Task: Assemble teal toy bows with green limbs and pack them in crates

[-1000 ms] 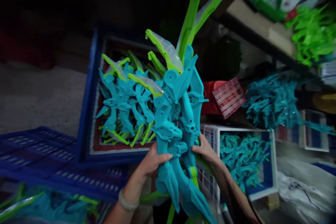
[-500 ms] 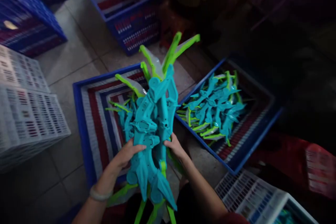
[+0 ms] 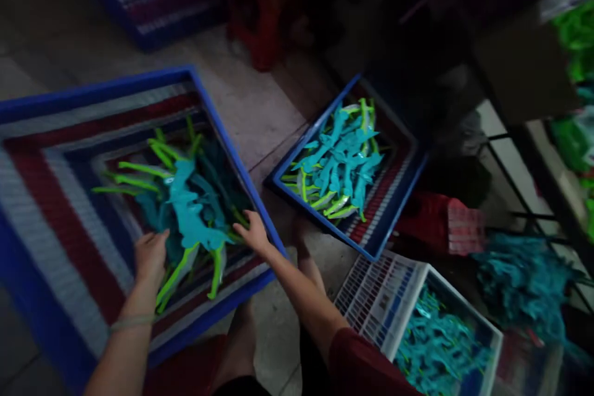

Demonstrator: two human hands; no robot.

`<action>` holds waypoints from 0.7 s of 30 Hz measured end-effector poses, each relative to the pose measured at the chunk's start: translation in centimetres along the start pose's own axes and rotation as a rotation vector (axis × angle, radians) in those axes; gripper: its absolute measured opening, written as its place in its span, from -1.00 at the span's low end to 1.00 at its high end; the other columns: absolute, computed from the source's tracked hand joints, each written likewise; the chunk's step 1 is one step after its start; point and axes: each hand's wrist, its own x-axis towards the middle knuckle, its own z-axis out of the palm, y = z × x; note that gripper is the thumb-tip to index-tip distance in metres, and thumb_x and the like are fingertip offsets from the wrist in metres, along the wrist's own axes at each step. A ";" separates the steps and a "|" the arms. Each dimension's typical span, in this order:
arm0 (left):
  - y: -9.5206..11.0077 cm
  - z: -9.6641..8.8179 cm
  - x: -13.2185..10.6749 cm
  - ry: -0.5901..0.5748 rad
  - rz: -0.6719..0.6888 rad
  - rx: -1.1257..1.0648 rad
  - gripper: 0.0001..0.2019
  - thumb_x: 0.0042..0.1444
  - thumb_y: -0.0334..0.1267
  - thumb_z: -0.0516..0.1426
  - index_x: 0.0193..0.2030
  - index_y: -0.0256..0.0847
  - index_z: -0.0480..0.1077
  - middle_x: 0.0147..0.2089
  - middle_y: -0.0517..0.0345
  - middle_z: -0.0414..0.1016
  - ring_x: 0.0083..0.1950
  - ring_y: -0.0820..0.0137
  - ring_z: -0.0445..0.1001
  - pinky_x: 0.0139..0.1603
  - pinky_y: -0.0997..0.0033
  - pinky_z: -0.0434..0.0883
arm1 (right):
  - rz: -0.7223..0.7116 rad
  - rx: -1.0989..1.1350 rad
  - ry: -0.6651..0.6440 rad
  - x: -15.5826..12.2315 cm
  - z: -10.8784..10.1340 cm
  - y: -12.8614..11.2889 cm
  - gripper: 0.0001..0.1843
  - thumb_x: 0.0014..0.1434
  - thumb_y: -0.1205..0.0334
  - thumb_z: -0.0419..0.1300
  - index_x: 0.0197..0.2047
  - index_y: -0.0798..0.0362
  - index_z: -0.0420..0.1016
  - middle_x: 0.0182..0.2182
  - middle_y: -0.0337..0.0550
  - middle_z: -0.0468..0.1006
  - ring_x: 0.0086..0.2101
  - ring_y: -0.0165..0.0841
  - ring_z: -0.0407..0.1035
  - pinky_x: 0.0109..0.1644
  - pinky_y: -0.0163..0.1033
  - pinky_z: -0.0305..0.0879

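Note:
Turquoise plastic toy parts (image 3: 188,204), bow-shaped with lime-green arms, lie in a heap inside a large blue-rimmed crate (image 3: 239,161) striped red, white and blue. My left hand (image 3: 151,253) is at the heap's left lower side, its fingers loosely apart and partly blurred, with no part seen in its grasp. On the opposite side, my right hand (image 3: 253,232) is open beside the green tips, near the crate's right wall. A pale band circles my left wrist.
Right of centre, a smaller blue crate (image 3: 297,192) holds similar parts. A white basket (image 3: 371,297) with small turquoise pieces stands at lower right, near a turquoise pile (image 3: 524,284). A red stool (image 3: 262,43) and stacked blue crates (image 3: 162,6) are behind.
The bundle of turquoise parts I held between both hands has gone down into the striped crate. My hands have let go and moved apart. The view has swung right.

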 end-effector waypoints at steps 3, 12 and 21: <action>0.3 4.0 -3.2 -0.007 0.102 0.127 -0.71 -0.16 -0.16 0.22 -0.29 -0.08 0.23 -0.38 0.16 0.51 0.09 0.01 0.54 0.16 -0.03 0.47 | -0.110 -0.040 0.116 -2.1 -8.0 -0.2 -0.61 0.05 0.08 0.36 -0.03 -0.09 0.55 0.13 -0.04 0.52 0.18 -0.14 0.36 0.36 0.03 0.22; 9.2 36.7 -12.7 -0.608 0.493 0.500 -0.61 0.13 -0.13 0.20 0.08 -0.09 0.29 0.21 -0.06 0.50 0.27 0.20 0.46 0.31 0.21 0.38 | 0.407 -0.074 0.907 8.7 -46.5 11.7 -0.32 0.26 0.00 0.05 0.28 0.32 0.19 0.29 0.48 0.18 0.38 0.12 -0.06 0.43 0.35 -0.26; 10.0 69.7 -12.2 -0.383 0.469 0.807 -0.09 -0.02 -0.19 0.39 0.35 -0.39 0.00 0.46 -0.55 0.02 0.53 -0.20 -0.07 0.47 -0.07 -0.02 | 0.513 -0.143 0.686 20.3 -49.8 18.9 0.52 -0.42 -0.09 0.60 0.48 0.15 -0.09 0.44 0.54 -0.19 0.40 0.39 -0.19 0.38 0.41 -0.17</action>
